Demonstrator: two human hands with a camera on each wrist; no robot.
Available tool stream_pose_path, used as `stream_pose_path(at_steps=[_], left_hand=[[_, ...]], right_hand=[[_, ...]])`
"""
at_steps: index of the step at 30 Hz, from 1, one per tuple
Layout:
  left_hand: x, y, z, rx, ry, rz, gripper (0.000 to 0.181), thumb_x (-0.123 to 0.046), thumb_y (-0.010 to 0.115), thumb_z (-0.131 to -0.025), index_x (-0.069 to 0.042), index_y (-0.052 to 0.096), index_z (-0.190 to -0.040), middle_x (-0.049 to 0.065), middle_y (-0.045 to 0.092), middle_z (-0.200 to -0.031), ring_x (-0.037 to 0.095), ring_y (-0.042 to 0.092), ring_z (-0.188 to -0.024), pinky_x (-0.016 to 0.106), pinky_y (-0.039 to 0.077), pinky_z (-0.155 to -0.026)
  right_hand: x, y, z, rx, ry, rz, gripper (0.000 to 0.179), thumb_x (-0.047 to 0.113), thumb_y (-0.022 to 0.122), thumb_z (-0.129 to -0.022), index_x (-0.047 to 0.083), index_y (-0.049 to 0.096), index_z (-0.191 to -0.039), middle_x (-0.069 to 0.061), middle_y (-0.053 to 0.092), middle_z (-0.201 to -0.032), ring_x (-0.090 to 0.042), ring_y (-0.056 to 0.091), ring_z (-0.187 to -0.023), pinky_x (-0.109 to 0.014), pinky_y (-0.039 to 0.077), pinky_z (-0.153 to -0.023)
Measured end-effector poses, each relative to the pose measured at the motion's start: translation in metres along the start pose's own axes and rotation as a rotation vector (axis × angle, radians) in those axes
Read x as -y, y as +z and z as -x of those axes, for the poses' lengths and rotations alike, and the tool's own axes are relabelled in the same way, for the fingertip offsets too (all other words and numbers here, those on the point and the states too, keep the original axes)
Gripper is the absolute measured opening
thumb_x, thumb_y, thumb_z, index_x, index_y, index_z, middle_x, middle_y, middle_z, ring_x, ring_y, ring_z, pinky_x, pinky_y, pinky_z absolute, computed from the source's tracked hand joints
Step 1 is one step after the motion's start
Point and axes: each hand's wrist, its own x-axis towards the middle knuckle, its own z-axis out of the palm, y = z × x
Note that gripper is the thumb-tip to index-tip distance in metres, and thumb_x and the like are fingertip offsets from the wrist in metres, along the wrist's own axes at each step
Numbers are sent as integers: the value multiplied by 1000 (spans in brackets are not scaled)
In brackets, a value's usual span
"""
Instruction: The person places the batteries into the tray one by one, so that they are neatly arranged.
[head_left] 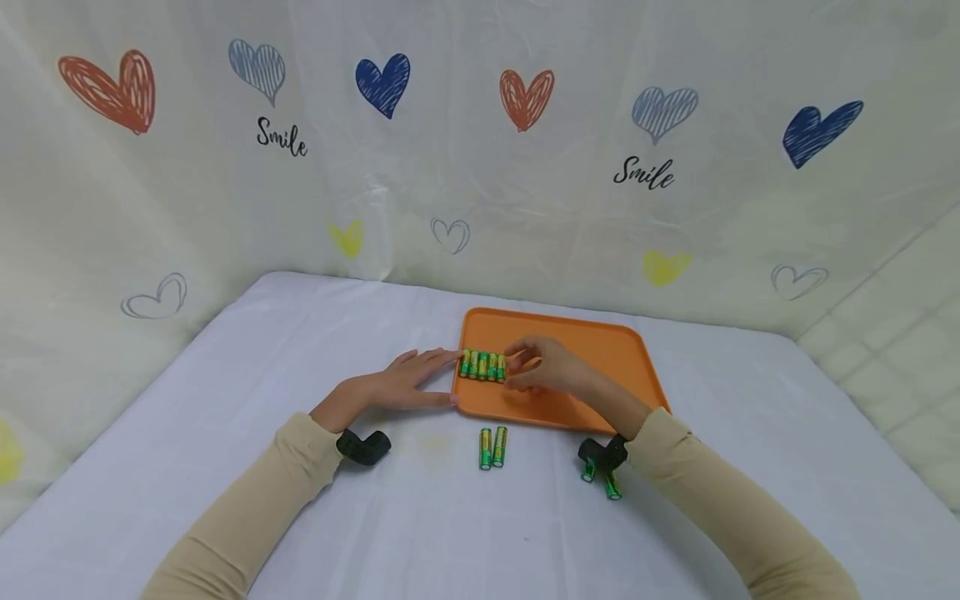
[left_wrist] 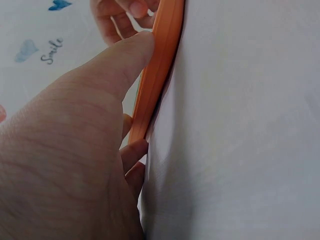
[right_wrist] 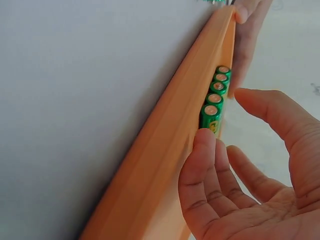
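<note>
From my end I see five green-and-yellow batteries (head_left: 483,366) standing out against the orange tray (head_left: 592,342), lying side by side in a row near its left edge, their copper-coloured ends lined up in the right wrist view. My left hand (head_left: 405,385) has its fingers spread, touching the tray's edge; my right hand (head_left: 551,365), fingers gently bent and thumb apart, is beside the row, gripping nothing. Two loose batteries (head_left: 486,448) lie on the white cloth (head_left: 420,525); the black wrist device (head_left: 596,453) partly hides another pair (head_left: 613,486).
</note>
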Motion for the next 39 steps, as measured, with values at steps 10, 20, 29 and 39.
stream_pose_path(at_steps=[10, 20, 29, 39], left_hand=[[3, 1, -1, -2, 16, 6, 85, -60, 54, -92, -21, 17, -158, 7, 19, -162, 26, 8, -151, 51, -1, -119], [4, 4, -2, -12, 15, -1, 84, -60, 53, -92, -22, 16, -158, 5, 18, -163, 23, 8, -151, 48, -1, -120], [2, 2, 0, -21, 37, 0, 85, -60, 53, -92, -18, 18, -158, 8, 20, -162, 27, 9, -150, 53, 0, -119], [1, 1, -1, -11, 27, -3, 84, -57, 55, -93, -19, 18, -158, 7, 20, -162, 27, 9, -150, 53, 0, -119]], right_hand=[[0, 1, 16, -16, -18, -49, 52, 15, 78, -84, 1, 55, -129, -17, 60, -114, -24, 65, -94, -29, 55, -76], [0, 6, 33, -44, -28, -12, 45, 22, 78, -85, 4, 61, -123, -9, 64, -105, -22, 62, -95, -27, 53, -76], [2, 18, 49, -25, -66, -22, 43, 27, 79, -83, 5, 65, -117, -6, 64, -98, -20, 60, -88, -26, 51, -71], [2, 30, 64, 11, -88, -80, 51, 34, 81, -80, 8, 63, -120, -7, 63, -99, -23, 61, -81, -28, 52, -67]])
